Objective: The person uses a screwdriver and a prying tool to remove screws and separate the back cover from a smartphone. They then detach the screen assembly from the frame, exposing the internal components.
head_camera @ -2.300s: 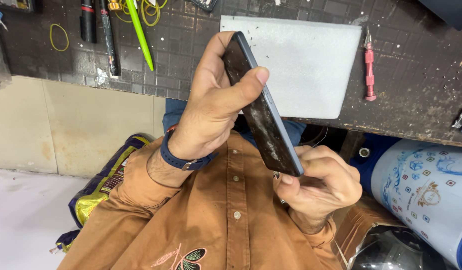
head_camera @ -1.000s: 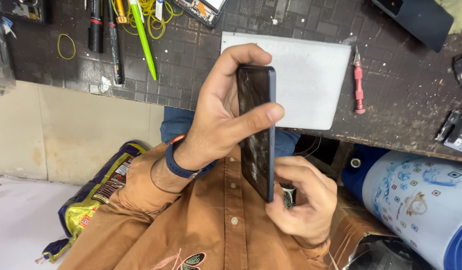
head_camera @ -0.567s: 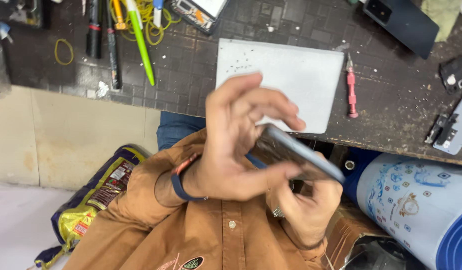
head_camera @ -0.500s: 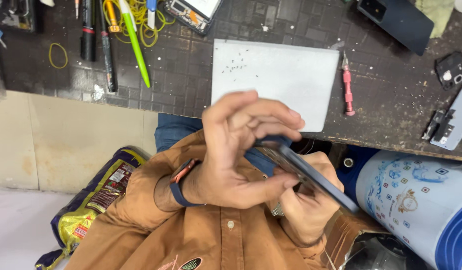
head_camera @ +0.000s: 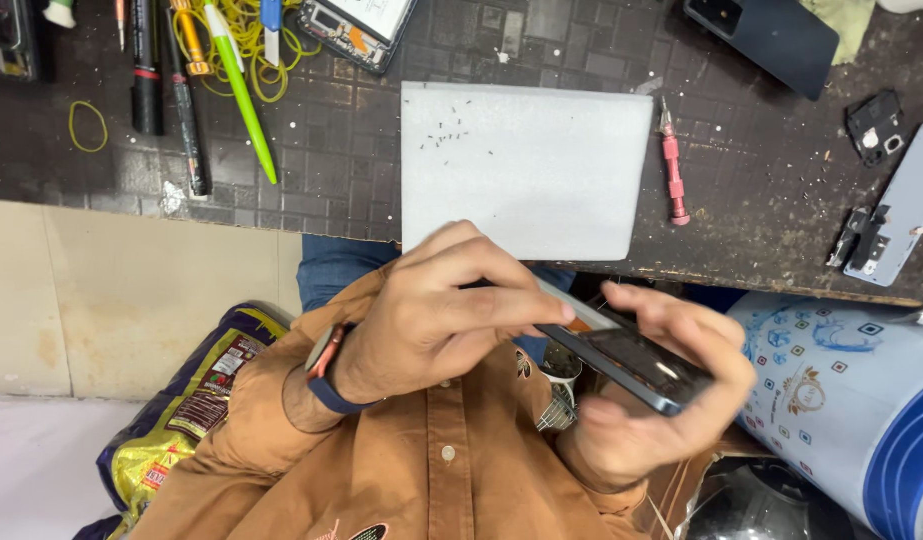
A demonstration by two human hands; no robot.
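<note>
Currently the left hand is pinched on the near end of the dark phone, the far end cradled by the right hand, off the table. Slip risk: a drop is likely if the grip is loosened.

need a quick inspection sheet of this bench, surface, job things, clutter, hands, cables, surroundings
surface: dark worn workbench, speckled with debris; a white foam pad with tiny screws lies at its near edge.
job's things: dark phone, held tilted above the lap.
clutter: red screwdriver, green pen, black tools, opened phone, dark back cover, grey phone part, yellow rubber band.
hands: left hand grips the phone's upper end; right hand cradles its lower end.
cables: yellow wire tangle.
surroundings: blue patterned container, yellow bag, beige wall.
</note>
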